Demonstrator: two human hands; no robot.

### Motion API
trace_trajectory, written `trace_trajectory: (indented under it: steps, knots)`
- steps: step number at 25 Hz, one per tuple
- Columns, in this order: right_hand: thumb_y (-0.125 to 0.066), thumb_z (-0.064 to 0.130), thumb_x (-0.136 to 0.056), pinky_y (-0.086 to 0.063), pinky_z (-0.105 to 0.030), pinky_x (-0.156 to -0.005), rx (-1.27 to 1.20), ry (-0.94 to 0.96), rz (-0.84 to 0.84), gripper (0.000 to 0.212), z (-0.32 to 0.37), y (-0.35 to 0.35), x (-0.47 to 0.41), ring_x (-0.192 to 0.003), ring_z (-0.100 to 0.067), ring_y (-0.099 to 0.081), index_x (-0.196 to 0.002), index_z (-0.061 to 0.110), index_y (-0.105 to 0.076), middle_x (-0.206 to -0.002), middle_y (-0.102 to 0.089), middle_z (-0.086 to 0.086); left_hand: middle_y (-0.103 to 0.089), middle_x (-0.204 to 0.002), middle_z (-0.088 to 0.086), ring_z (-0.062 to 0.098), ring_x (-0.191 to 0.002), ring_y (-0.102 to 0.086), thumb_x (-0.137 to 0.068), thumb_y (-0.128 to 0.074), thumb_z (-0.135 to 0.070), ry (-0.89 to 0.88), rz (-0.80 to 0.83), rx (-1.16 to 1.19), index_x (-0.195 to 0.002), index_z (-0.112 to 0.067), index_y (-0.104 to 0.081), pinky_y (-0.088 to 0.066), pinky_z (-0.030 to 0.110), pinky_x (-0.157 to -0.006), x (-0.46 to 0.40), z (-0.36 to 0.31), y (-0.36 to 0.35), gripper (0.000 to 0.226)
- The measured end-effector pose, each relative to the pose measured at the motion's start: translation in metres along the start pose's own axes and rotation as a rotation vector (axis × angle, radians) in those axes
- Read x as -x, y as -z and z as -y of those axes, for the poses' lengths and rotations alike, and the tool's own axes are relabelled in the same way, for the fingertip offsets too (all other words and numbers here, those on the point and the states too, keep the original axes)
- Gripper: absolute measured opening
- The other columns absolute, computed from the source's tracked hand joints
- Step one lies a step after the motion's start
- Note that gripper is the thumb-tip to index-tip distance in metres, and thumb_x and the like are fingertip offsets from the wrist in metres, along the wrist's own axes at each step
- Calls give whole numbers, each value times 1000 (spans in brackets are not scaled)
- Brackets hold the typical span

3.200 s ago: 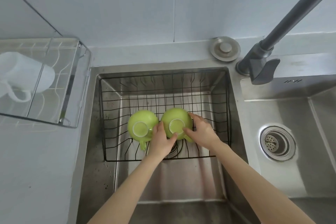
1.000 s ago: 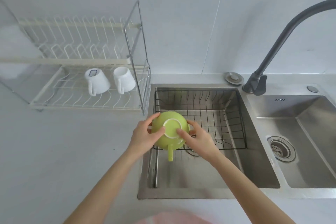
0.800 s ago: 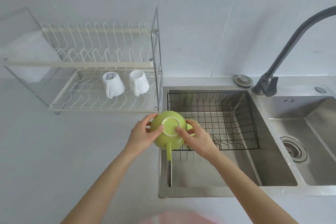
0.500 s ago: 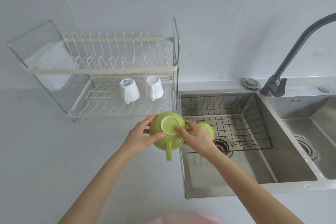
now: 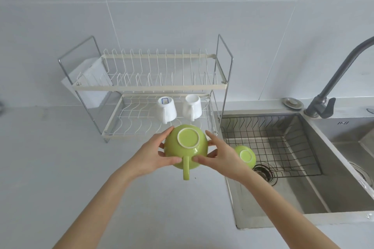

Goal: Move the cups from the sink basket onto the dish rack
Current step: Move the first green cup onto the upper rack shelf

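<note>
An upside-down green cup (image 5: 187,145) with its handle toward me hangs over the counter, just in front of the dish rack (image 5: 141,87). My left hand (image 5: 153,155) grips its left side and my right hand (image 5: 220,153) its right side. A second green cup (image 5: 245,155) lies upside down in the black wire sink basket (image 5: 283,139), partly behind my right hand. Two white mugs (image 5: 167,110) (image 5: 193,107) stand inverted on the rack's lower tier.
The two-tier rack stands on the grey counter left of the steel sink (image 5: 293,198). A dark faucet (image 5: 332,83) rises at the right, with a second basin (image 5: 360,147) beyond. A white holder (image 5: 89,81) hangs on the rack's left end.
Both hands lifted one green cup out of the sink basket and carried it left toward the rack. The other green cup stays in the basket.
</note>
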State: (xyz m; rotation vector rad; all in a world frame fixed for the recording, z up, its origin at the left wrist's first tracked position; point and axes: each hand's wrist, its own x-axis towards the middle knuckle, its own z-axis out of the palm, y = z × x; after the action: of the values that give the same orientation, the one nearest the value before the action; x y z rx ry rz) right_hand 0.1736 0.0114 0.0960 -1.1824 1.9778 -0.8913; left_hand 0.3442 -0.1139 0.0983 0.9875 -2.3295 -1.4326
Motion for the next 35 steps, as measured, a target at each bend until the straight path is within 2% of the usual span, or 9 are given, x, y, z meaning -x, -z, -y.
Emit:
trace_trajectory:
  steps: [4, 9, 15, 18, 21, 25, 27, 30, 35]
  knots:
    - [-77, 34, -68, -44, -9, -65, 15, 82, -22, 90, 14, 1, -3, -70, 5, -58, -142, 34, -26, -122, -47, 4, -41, -120, -6, -2, -96, -50, -68, -78, -21, -53, -27, -14, -139, -38, -22, -47, 9, -68, 4, -8, 17, 92]
    - [-79, 33, -66, -43, -8, -67, 48, 183, -65, 97, 38, 11, -9, -75, 0, -57, -144, 30, -22, -123, -35, 9, -39, -126, -13, 2, -100, -51, -68, -78, -21, -129, -104, 17, -139, -34, -26, -47, 12, -73, 5, -23, 35, 89]
    - [-78, 37, -65, -42, 2, -59, 54, 289, -127, 90, 70, 33, -14, -65, 9, -58, -141, 28, -30, -108, -36, 27, -46, -122, -17, -1, -95, -53, -65, -79, -27, -218, -157, -19, -135, -37, -33, -48, 11, -74, 2, -55, 64, 85]
    - [-77, 39, -65, -42, 3, -61, 93, 316, -185, 88, 93, 52, -21, -64, 6, -60, -140, 28, -33, -112, -40, 16, -48, -121, -18, 0, -93, -56, -63, -81, -31, -262, -167, -45, -135, -36, -35, -49, 17, -79, -7, -82, 84, 85]
    - [-76, 41, -66, -40, 5, -62, 154, 352, -233, 81, 119, 77, -34, -68, 3, -58, -137, 30, -37, -115, -42, 9, -49, -128, -11, 13, -95, -59, -65, -79, -31, -294, -160, -90, -134, -33, -37, -49, 29, -89, -26, -111, 106, 81]
    - [-75, 36, -70, -44, -10, -65, 163, 339, -251, 74, 148, 106, -63, -70, -14, -64, -135, 27, -39, -126, -47, -1, -47, -133, -7, 4, -85, -60, -71, -74, -27, -317, -141, -133, -137, -28, -36, -44, 14, -78, -63, -140, 131, 76]
    - [-74, 30, -73, -52, -17, -69, 135, 314, -204, 73, 157, 115, -79, -70, -18, -65, -136, 22, -39, -129, -49, -4, -45, -135, -6, 1, -84, -59, -71, -74, -27, -310, -138, -146, -138, -28, -34, -41, 10, -74, -81, -148, 138, 77]
    - [-73, 21, -75, -58, -25, -78, 92, 268, -132, 64, 165, 127, -101, -72, -14, -65, -132, 17, -43, -129, -50, -5, -43, -137, -3, 4, -83, -58, -72, -74, -27, -295, -138, -194, -138, -27, -32, -41, 15, -73, -109, -154, 144, 78]
    - [-73, 20, -75, -53, -41, -93, 204, 157, -125, 63, 166, 135, -138, -98, -29, -67, -129, 9, -44, -127, -51, -8, -39, -141, 2, 18, -93, -58, -71, -75, -26, -259, -118, -194, -137, -25, -31, -40, 27, -85, -152, -147, 141, 79]
